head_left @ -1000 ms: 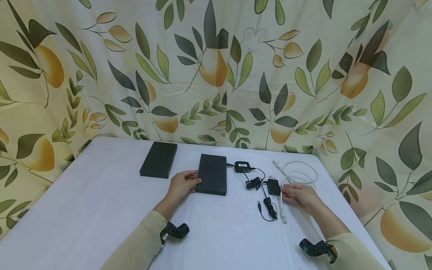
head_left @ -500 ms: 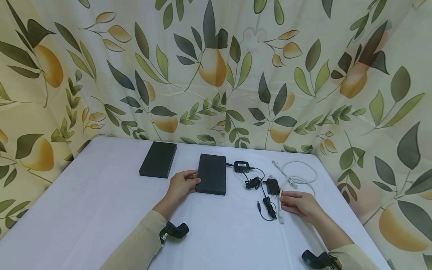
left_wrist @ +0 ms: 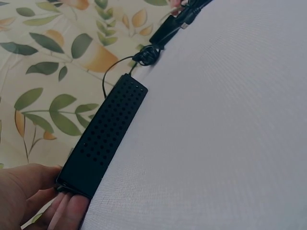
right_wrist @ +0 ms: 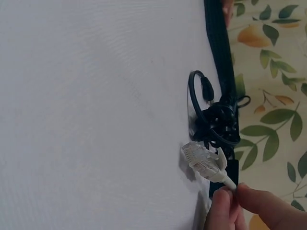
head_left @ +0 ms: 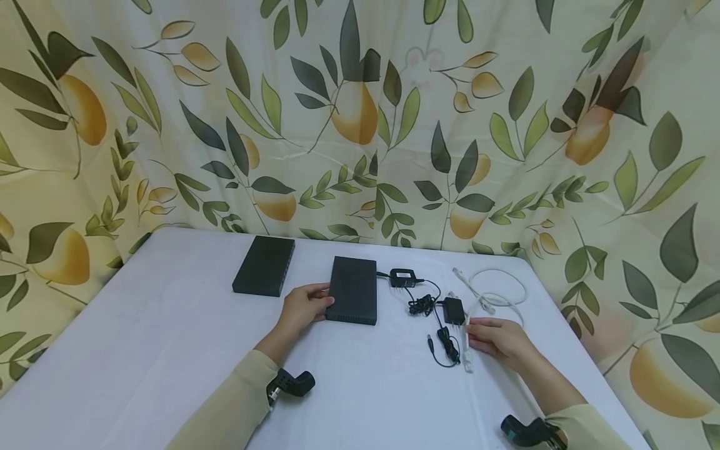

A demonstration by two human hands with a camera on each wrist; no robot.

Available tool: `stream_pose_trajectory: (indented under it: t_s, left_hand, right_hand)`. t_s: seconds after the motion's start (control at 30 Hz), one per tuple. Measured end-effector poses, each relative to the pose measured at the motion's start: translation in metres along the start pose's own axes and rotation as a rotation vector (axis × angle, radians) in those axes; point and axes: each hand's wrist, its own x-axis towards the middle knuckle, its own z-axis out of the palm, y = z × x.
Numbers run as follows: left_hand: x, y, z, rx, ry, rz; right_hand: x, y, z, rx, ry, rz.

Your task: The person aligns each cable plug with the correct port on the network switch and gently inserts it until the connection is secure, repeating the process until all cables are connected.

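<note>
You held: one white cable (right_wrist: 230, 183), pinched behind its plug (right_wrist: 201, 161) by your right hand (head_left: 500, 340), which had just moved nearer you, seemingly steadying that end; one right-hand black box (head_left: 353, 290) on the table (head_left: 371, 387), gripped by your left hand (head_left: 302, 310).

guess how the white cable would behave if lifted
The white cable is probably floppy: it curves in loose loops, so it would likely sag and trail. It looks light, being thin. Its clear plug should swing little, since the right grip pinches the cable just behind it.
</note>
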Motion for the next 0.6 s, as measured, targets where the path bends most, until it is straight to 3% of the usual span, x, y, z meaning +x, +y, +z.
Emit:
stream_pose_trajectory:
  t_s: [0.23, 0.6]
  left_hand:
    - [0.001, 0.000, 0.000, 0.002, 0.001, 0.005]
    - [0.001, 0.000, 0.000, 0.012, 0.000, 0.002]
  right_hand:
    - [-0.005, -0.012, 0.002, -0.016, -0.029, -0.028]
    - [-0.011, -0.025, 0.026, -0.006, -0.060, -0.039]
